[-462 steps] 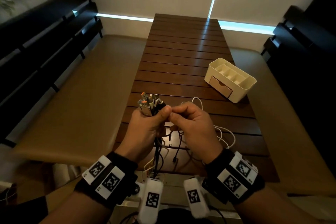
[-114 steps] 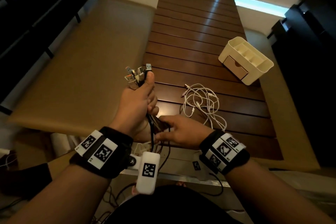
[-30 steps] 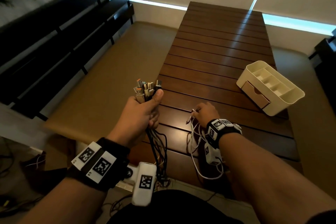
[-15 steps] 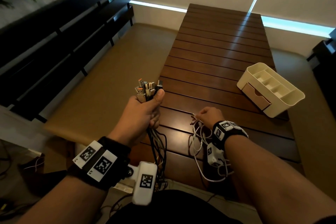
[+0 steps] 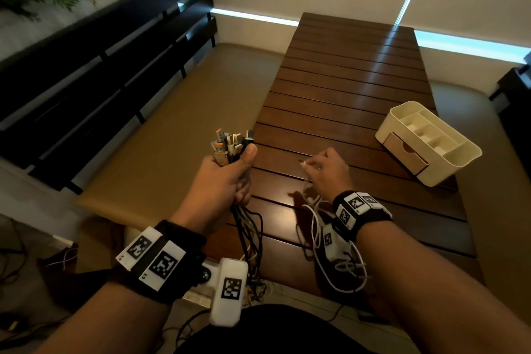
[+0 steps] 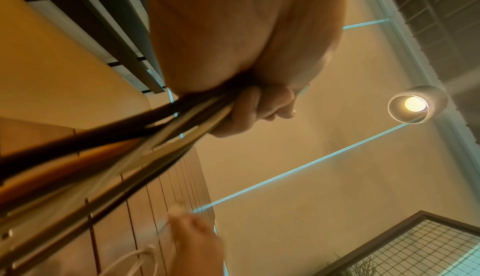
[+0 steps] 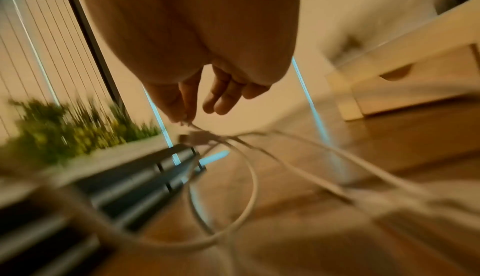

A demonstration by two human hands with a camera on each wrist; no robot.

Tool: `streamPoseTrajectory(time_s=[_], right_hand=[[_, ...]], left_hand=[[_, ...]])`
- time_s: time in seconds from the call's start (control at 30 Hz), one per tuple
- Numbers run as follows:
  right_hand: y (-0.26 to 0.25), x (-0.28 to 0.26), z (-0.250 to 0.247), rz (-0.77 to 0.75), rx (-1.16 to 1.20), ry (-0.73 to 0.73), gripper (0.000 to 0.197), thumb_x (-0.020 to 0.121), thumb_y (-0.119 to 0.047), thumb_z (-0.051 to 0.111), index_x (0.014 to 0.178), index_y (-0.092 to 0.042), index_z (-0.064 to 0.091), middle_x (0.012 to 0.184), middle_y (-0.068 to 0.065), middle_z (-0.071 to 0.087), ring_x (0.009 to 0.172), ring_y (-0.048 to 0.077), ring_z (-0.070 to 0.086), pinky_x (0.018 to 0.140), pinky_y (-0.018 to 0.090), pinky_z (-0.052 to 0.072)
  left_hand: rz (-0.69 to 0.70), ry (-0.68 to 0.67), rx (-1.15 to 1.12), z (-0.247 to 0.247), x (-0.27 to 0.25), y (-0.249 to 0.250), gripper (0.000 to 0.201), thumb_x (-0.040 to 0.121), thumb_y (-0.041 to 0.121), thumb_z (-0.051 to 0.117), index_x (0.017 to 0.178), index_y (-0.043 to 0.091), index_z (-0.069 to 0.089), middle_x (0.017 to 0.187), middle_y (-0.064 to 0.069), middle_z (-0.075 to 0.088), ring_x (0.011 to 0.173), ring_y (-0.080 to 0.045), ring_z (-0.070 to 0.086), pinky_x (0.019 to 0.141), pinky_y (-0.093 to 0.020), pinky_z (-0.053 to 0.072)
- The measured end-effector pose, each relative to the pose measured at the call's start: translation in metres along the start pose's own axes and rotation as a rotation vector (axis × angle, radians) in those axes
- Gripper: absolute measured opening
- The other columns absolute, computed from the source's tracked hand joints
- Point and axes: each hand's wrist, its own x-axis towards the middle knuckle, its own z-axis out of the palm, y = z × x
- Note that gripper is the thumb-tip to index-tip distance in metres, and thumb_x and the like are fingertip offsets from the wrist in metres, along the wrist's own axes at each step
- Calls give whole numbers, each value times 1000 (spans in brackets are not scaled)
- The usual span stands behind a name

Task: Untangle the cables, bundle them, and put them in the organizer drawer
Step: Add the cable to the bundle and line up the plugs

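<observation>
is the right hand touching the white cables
Touching. In the right wrist view the right hand pinches an end of the tangled white cables between thumb and forefinger; the head view shows them hanging from its fingers.

Head view looks down along the bench (image 5: 344,89); both wrist views look up close under the palms, sharing its slats.

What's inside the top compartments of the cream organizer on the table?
The organizer compartments that face the head camera look bare; their far corners are hidden by the dividers. Its drawer is closed, contents unseen.
</observation>
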Motion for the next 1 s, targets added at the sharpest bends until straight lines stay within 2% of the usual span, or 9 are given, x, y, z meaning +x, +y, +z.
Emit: streamPoseTrajectory(time_s=[0.07,0.13,0.2,0.33,0.5,0.63,0.73,0.87,1.0], right_hand=[[-25,0,-25,-93,116,128,16,94,-37,63,96,-24,71,97,-8,56,93,16,59,89,38,50],[-58,-1,-61,-158,249,259,13,97,-29,62,101,-19,68,96,-4,62,88,13,60,75,22,46],[-92,-5,-102,-206,403,397,9,99,-29,59,103,-22,63,93,-3,66,80,9,62,65,21,47],[-123,-24,-157,-340,579,566,7,98,-24,59,103,-22,54,94,-7,68,85,0,65,71,15,53],[-81,-53,-127,-44,437,242,11,94,-20,64,90,-26,56,91,-9,61,80,2,57,66,16,43],[-69,-80,-117,0,595,278,13,94,-14,65,89,-26,61,97,-4,69,89,9,64,67,10,48],[-69,-97,-113,-1,662,259,19,94,-11,64,101,-28,62,99,-5,70,90,4,67,75,16,51],[-64,-118,-101,16,678,194,21,93,-13,67,102,-32,68,96,-8,72,89,0,67,79,21,52],[-71,-137,-94,-114,578,224,8,94,-18,66,95,-24,71,92,-9,66,87,2,62,74,12,47]], left_hand=[[2,10,-1,0,-2,1,29,95,30,60,76,13,45,53,-5,26,37,-12,29,43,-23,28],[5,15,0,1,-4,1,26,94,31,60,81,12,47,54,-5,25,38,-12,28,43,-24,27],[7,11,1,3,-6,2,25,93,32,60,86,11,49,56,-6,25,39,-14,27,44,-25,27],[7,6,-11,11,-10,3,30,91,33,61,78,12,46,55,-6,26,39,-14,27,44,-27,26],[39,-16,16,24,-19,-3,29,96,28,59,79,9,45,57,-6,25,39,-15,26,43,-26,27],[58,-22,32,34,-26,-5,25,92,30,60,89,6,51,54,-5,26,40,-14,25,45,-27,25],[45,-28,47,41,-26,-9,34,88,33,62,100,2,55,49,-1,28,39,-13,26,45,-26,24],[67,0,57,49,-31,-15,32,86,34,64,80,6,50,49,0,30,41,-15,28,46,-27,28],[71,32,92,53,-32,-21,35,94,33,61,67,16,47,49,0,35,44,-16,32,48,-31,33]])
